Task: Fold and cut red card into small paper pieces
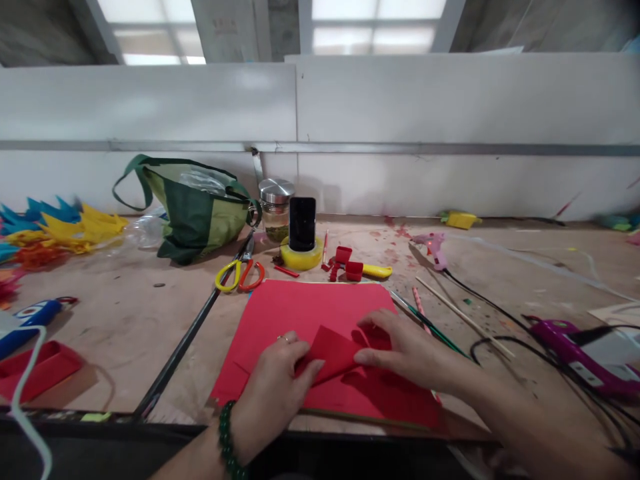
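A small red paper piece (334, 352), folded into a pointed shape, lies on a large red paper sheet (300, 310) at the table's near edge. My left hand (273, 387), with a ring and a green bead bracelet, pinches the left side of the folded piece, fingers closed on it. My right hand (407, 350) presses and pinches its right side, fingers curled over the fold. Both hands rest on the red sheet.
Behind the sheet are yellow-and-red scissors (239, 275), a yellow tape roll (301, 257) holding a black phone (302, 223), a glass jar (275, 210), a green bag (197, 208), red bits and a pink glue gun (434, 248). Sticks, cables and a purple tool (575, 347) lie right; coloured paper shapes (55, 230) left.
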A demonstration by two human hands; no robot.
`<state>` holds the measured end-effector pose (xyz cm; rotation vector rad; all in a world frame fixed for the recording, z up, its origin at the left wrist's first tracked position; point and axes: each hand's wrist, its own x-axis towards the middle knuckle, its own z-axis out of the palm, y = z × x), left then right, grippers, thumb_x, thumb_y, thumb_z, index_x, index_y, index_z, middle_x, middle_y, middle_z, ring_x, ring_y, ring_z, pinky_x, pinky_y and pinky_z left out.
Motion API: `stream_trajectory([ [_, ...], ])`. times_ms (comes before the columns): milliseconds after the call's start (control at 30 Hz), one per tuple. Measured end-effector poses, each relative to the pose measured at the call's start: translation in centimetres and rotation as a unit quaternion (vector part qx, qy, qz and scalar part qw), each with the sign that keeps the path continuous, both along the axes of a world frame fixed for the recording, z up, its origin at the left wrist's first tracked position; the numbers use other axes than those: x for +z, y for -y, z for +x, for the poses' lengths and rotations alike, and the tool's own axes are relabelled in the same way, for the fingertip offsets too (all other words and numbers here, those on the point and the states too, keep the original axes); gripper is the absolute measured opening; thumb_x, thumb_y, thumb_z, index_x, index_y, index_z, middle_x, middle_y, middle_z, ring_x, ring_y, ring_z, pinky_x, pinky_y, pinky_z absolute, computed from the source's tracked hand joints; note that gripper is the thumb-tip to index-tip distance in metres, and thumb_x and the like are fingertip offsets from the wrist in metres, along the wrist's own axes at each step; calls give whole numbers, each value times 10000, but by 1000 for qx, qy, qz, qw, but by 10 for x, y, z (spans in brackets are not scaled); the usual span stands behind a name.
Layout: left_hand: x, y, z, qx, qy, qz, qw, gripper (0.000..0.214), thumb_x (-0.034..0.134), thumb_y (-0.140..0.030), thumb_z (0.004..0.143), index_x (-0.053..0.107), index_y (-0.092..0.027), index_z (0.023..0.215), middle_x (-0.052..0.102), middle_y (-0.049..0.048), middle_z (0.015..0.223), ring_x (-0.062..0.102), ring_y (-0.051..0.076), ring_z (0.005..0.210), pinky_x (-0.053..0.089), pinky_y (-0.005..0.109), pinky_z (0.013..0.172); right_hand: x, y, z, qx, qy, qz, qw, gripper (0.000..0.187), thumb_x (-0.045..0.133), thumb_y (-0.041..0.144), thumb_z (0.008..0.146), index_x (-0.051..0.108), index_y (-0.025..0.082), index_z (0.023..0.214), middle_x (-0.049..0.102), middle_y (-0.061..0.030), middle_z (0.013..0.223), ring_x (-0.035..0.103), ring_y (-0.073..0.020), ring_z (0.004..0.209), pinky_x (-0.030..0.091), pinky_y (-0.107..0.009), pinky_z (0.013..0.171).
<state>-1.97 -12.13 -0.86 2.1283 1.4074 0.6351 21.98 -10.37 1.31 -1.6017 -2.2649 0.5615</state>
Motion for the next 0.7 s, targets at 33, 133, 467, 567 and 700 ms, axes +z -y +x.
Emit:
stream_trajectory([
  [33,1,-2,0,1,-11,-3,1000,278,522,-293,866,492,-179,615,547,19,684,505,163,675,360,285,634,2,-5,-2,-6,4,-17,1000,530,631,600,734,621,185,1063,669,-71,968,622,-207,828,484,-298,677],
  [133,5,-9,1,-2,-37,-10,999,271,546,-307,850,492,-178,618,548,16,675,502,166,674,340,279,612,8,-19,-12,-11,24,-74,997,598,682,647,633,635,182,1008,681,-50,863,616,-190,711,439,-253,553],
  [467,4,-14,-2,1,-21,-27,999,253,563,-320,839,535,-166,641,550,14,685,491,153,656,326,266,604,13,-46,-29,16,-59,-179,982,409,751,478,612,622,166,843,589,24,661,505,-113,588,341,-202,485],
  [567,2,-16,-2,-1,-12,-28,1000,251,578,-303,826,523,-166,622,544,6,674,486,147,651,321,260,600,7,-51,-26,18,-117,-258,959,481,780,460,577,621,149,908,533,55,598,437,-86,536,292,-193,455],
  [700,1,-16,1,2,-7,-25,1000,265,594,-290,813,505,-167,596,547,4,674,494,141,649,329,258,600,1,-50,-29,55,-139,-264,953,377,787,454,566,579,142,604,435,73,509,348,-66,506,229,-205,445],
])
